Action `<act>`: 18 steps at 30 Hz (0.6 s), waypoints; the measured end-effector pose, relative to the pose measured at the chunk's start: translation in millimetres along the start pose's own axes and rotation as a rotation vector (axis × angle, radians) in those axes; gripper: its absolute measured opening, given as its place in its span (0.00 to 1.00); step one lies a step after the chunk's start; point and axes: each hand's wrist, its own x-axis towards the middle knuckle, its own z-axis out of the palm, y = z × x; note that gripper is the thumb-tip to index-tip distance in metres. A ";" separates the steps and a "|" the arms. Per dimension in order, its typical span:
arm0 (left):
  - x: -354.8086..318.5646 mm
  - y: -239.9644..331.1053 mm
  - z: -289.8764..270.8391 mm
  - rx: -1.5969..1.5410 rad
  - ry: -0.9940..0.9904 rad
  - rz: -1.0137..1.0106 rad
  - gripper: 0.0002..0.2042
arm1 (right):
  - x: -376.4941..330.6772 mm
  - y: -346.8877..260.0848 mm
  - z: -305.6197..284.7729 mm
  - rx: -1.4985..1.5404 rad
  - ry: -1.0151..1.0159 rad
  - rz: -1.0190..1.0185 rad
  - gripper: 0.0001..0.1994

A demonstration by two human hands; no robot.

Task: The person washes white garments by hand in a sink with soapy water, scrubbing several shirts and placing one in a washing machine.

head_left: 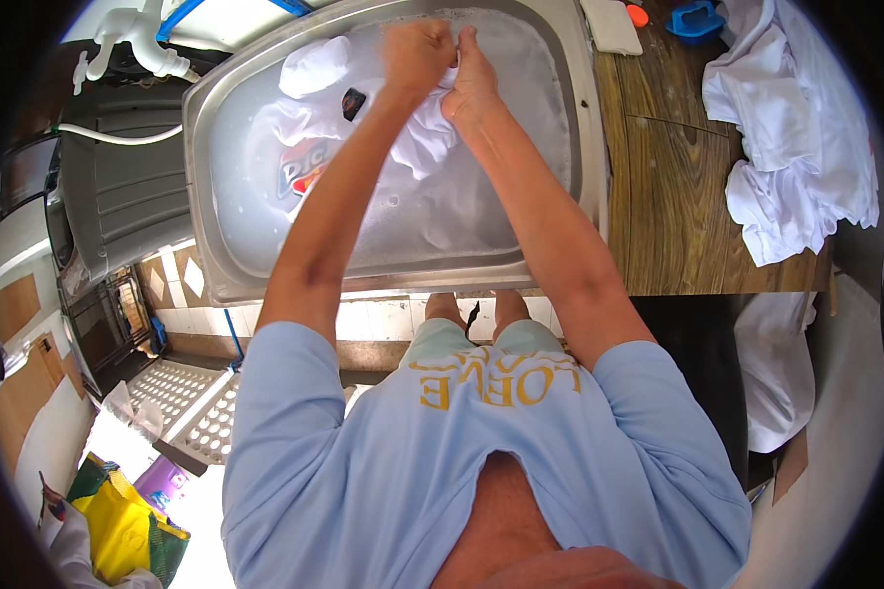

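Note:
A white garment point(427, 137), perhaps a shirt, lies partly in the cloudy, soapy water of a metal sink point(589, 147). It has a dark patch and a coloured print, and some of it bulges above the surface at the left. Over the far side of the sink, my left hand point(417, 57) is curled into a fist on the cloth, slightly smeared by motion. Right beside it, my right hand point(471, 83) pinches the same garment with the thumb up. The cloth hangs down from between both hands into the water; my fingers hide the gripped part.
On the right, a wooden counter point(673, 187) holds a pile of white clothes point(776, 128), a blue scrub brush point(695, 20) and a whitish block point(611, 25). A white tap point(138, 44) juts out at the upper left, above a grey ridged basin point(123, 191). A yellow-green bag point(118, 520) stands lower left.

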 end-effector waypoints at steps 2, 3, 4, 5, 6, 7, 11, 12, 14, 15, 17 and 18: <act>-13.6 14.7 12.1 0.004 0.031 0.161 0.08 | 6.3 -2.8 -19.8 0.043 -0.167 -0.001 0.17; -22.4 23.1 14.8 0.015 0.057 0.239 0.08 | 3.6 -5.9 -28.5 0.016 -0.280 0.035 0.17; -29.9 29.7 16.8 0.026 0.084 0.317 0.07 | 3.6 -6.9 -33.7 -0.012 -0.392 0.072 0.17; -25.7 16.0 16.5 0.017 0.126 0.286 0.07 | 8.1 -4.1 -33.2 -0.042 -0.221 0.079 0.18; -25.6 0.6 12.1 0.020 0.172 0.243 0.07 | -8.3 -3.6 -4.2 -0.071 -0.060 0.104 0.18; -13.7 -9.8 -1.0 -0.195 0.143 0.003 0.11 | -17.5 -6.5 14.1 -0.097 0.102 0.108 0.18; -22.0 -12.1 -30.6 -0.270 0.178 -0.282 0.21 | 5.5 -0.8 -1.9 -0.111 -0.016 0.035 0.21; -26.5 -10.9 -33.0 -0.450 0.181 -0.392 0.21 | 5.9 -0.7 -1.7 -0.103 -0.002 0.037 0.21; -35.1 -8.2 -32.7 -0.558 0.203 -0.428 0.21 | 6.3 -0.3 -1.5 -0.086 0.027 0.042 0.22; -40.6 -6.7 -32.5 -0.611 0.216 -0.451 0.21 | 4.1 0.4 -1.0 -0.093 0.028 0.039 0.21; -45.8 -4.7 -33.6 -0.628 0.230 -0.455 0.23 | 0.8 0.2 0.6 -0.108 0.031 0.033 0.20; -46.8 -3.4 -34.8 -0.636 0.236 -0.455 0.24 | 0.7 0.8 0.1 -0.115 0.035 0.033 0.20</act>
